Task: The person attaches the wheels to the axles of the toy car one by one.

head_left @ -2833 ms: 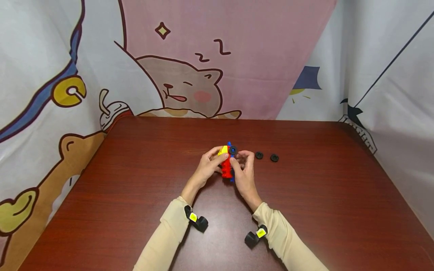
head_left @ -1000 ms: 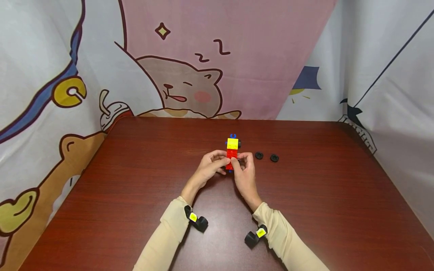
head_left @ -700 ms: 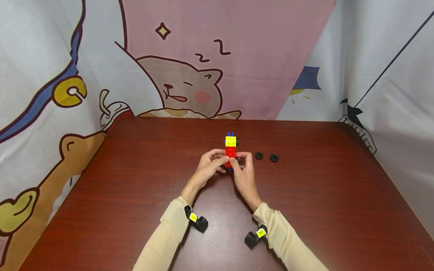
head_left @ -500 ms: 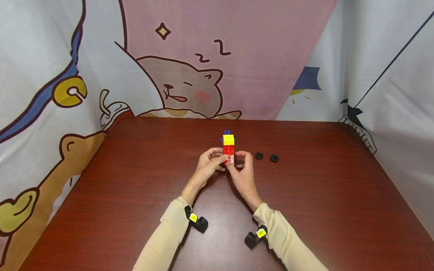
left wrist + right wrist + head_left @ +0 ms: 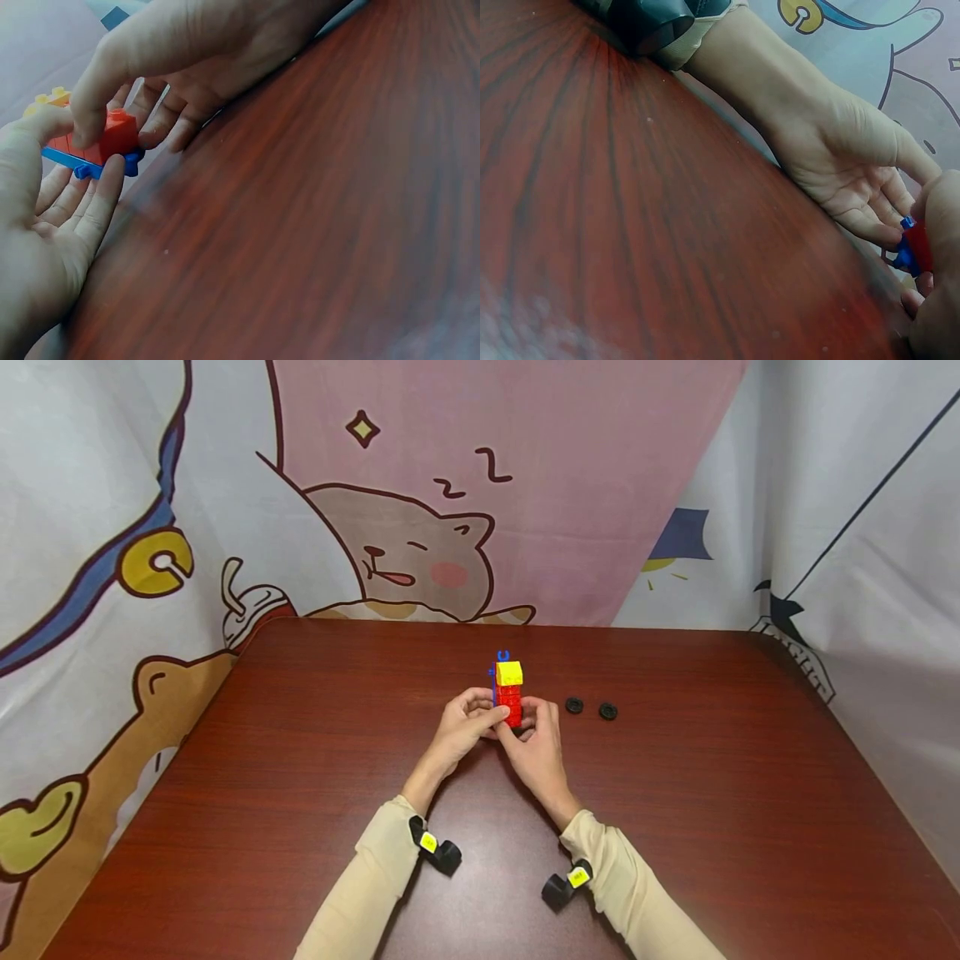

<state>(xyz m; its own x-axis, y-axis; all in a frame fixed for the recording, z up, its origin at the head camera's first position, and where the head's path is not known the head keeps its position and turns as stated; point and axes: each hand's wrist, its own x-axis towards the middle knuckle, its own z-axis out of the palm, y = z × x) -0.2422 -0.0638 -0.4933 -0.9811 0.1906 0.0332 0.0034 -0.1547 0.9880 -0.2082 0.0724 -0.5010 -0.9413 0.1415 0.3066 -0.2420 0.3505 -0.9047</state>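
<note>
A toy car (image 5: pixel 507 697) of building bricks has red bricks, a yellow sloped brick (image 5: pixel 509 673) at the far end and a blue base (image 5: pixel 71 159). Above the table, my left hand (image 5: pixel 463 725) grips its left side, thumb on the red bricks and fingers along the blue base. My right hand (image 5: pixel 536 750) holds the near right part, its thumb reaching across to the near end. A blue hook (image 5: pixel 503 655) sticks out at the far end, and a bare blue axle stub (image 5: pixel 491 672) shows on the left. The car's right side is hidden.
Two loose black wheels (image 5: pixel 574 705) (image 5: pixel 608 712) lie on the brown table (image 5: pixel 675 793), just right of my right hand. A printed cloth (image 5: pixel 570 493) hangs behind the table and along both sides.
The car has turned from its side, black wheel facing up, to brick-side up, then leaned so its blue left edge shows. My right thumb has slid towards the near end.
</note>
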